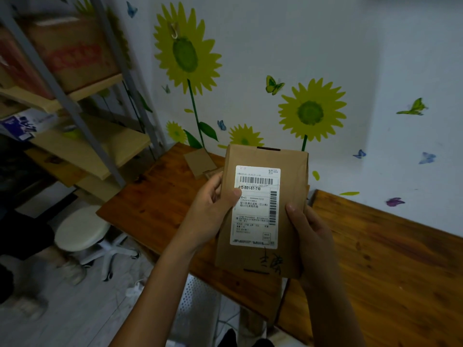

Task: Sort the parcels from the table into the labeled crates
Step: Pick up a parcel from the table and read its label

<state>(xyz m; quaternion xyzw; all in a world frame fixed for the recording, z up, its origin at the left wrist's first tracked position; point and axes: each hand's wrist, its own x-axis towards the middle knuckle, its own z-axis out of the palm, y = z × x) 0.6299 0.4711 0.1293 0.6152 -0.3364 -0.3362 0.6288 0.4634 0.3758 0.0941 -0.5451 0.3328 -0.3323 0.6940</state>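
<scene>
Before a sunflower-decalled white wall [375,58], a brown cardboard parcel [290,196] is gripped by left hand [213,211] and right hand [310,234] above the wooden table [388,259], flat cardboard piece [199,161] behind.

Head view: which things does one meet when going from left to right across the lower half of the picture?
White stool → left hand → shipping label on the brown parcel → right hand → wooden table.
</scene>
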